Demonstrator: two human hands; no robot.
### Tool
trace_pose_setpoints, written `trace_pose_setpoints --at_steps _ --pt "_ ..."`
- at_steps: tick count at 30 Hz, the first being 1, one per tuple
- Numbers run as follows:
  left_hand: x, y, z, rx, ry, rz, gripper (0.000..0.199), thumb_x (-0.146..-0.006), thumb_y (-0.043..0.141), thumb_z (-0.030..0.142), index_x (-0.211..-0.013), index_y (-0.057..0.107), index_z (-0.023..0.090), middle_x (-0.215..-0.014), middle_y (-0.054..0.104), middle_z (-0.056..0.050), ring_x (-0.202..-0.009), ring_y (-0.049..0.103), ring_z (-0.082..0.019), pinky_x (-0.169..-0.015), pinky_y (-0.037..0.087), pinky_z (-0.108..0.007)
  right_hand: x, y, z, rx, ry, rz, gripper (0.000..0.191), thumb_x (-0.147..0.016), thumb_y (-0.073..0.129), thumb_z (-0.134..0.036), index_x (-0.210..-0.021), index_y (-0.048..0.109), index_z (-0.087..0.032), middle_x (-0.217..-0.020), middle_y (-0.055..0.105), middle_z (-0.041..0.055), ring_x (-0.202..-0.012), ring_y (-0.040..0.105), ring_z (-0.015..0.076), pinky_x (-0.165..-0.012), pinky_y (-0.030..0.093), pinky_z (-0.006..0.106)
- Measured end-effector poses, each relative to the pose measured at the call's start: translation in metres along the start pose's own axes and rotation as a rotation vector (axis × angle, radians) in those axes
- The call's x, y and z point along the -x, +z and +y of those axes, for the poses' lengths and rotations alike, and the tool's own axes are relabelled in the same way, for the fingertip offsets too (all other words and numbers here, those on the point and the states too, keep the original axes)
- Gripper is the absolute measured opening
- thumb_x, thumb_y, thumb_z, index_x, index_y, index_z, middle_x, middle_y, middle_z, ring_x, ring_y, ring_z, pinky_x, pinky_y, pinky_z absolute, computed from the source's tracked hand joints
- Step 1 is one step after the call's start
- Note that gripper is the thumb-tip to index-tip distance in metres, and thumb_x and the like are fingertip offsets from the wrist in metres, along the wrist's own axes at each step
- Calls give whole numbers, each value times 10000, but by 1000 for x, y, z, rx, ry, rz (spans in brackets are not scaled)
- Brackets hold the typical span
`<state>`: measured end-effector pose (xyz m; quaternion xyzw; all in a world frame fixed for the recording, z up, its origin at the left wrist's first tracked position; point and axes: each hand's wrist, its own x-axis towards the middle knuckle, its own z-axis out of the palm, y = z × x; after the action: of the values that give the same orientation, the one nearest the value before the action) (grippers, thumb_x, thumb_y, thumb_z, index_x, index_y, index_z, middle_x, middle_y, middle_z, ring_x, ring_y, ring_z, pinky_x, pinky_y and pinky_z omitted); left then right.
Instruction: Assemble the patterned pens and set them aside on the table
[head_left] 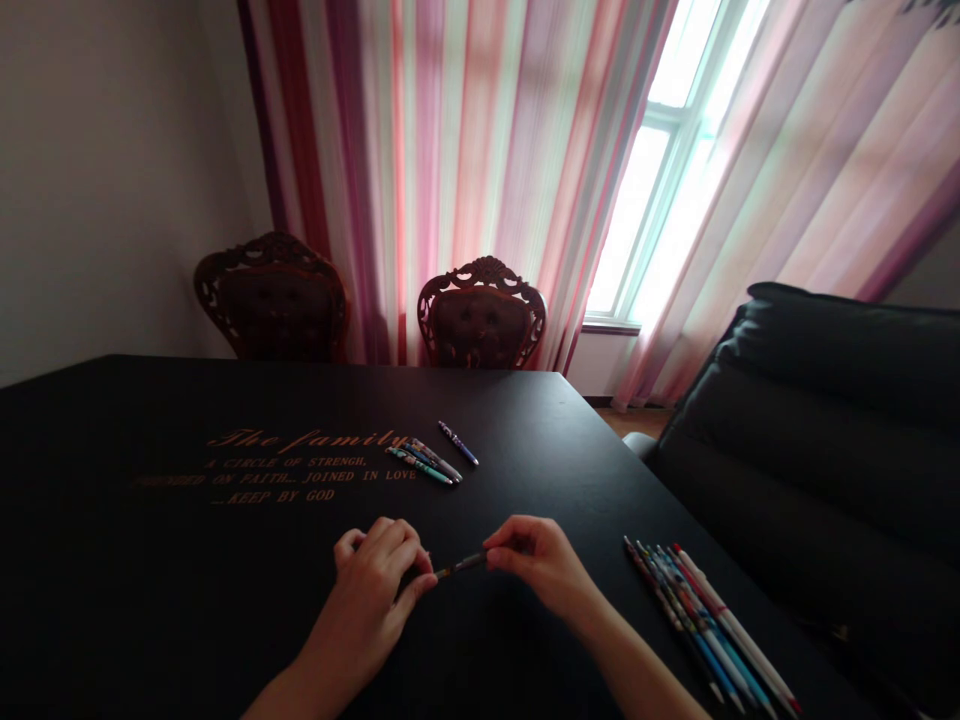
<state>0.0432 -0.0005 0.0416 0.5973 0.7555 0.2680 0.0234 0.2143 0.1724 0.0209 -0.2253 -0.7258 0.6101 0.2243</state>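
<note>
Between my two hands a slim dark pen [463,565] is held nearly level, just above the black table. My left hand [382,575] pinches its left end between thumb and fingers. At the other end, the thumb and forefinger of my right hand [536,560] are closed on it. Both tips of the pen are hidden by my fingers. Beyond my hands lie a small group of pens [426,462], teal, grey and dark, and a single purple patterned pen [457,443] beside them. To the right of my right hand, several pens and pencils [701,620] lie side by side.
The black table [262,400] carries gold lettering [307,440] on its left half. Two carved wooden chairs [482,315] stand at its far side, before striped curtains [450,150]. A dark leather recliner [825,430] stands close along the right edge.
</note>
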Motion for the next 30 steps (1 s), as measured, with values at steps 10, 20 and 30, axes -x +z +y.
trace_pose_setpoints --at_steps 10,20,30 --pt "-5 1 -30 -114 -109 32 179 -834 634 212 -981 668 309 -1126 631 -5 -1101 526 -235 -922 257 -432 -8 -23 2 -72 25 123 359 -666 807 -478 -809 719 -161 -718 732 41 -698 661 183 -685 473 291" --pt "-8 -2 -25 -33 -155 -18 87 -871 580 281 -922 649 298 -959 690 19 -974 571 -206 -925 256 -445 -9 -23 2 -60 28 137 399 -632 814 -515 -789 721 -160 -699 727 47 -689 665 195 -665 486 300" --pt "-3 2 -9 101 -90 -81 74 -871 580 260 -917 632 285 -932 681 26 -924 588 -189 -933 282 -433 -2 0 2 -82 7 32 312 -642 833 -424 -797 715 -181 -723 719 18 -682 652 173 -651 473 284"
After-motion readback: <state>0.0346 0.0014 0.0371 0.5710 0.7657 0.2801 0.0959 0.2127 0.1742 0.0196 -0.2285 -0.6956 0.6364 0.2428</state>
